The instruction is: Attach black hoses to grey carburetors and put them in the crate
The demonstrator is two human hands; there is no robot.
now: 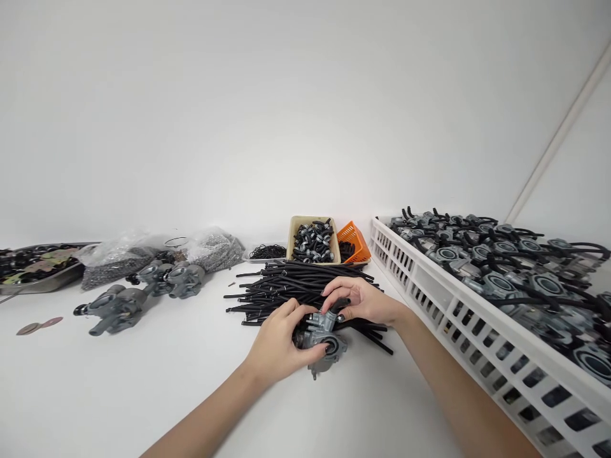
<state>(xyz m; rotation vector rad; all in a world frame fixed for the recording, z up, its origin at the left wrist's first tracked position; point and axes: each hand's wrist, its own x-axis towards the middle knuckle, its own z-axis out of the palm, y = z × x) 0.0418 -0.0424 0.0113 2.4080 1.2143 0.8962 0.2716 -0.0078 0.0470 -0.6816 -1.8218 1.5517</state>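
A grey metal carburetor is held just above the table, in front of a pile of black rubber hoses. My left hand wraps around its left side, thumb across the round opening. At the top of the carburetor, my right hand pinches a short black rubber piece that looks like a hose or elbow. The rubber touches the carburetor's upper part; whether it is seated there I cannot tell. My left fingertips are partly hidden behind the carburetor.
On the right stands a white crate of carburetors with hoses. Behind the hoses are a cream bin of black parts and an orange basket. Several carburetors, plastic bags and a metal tray lie left.
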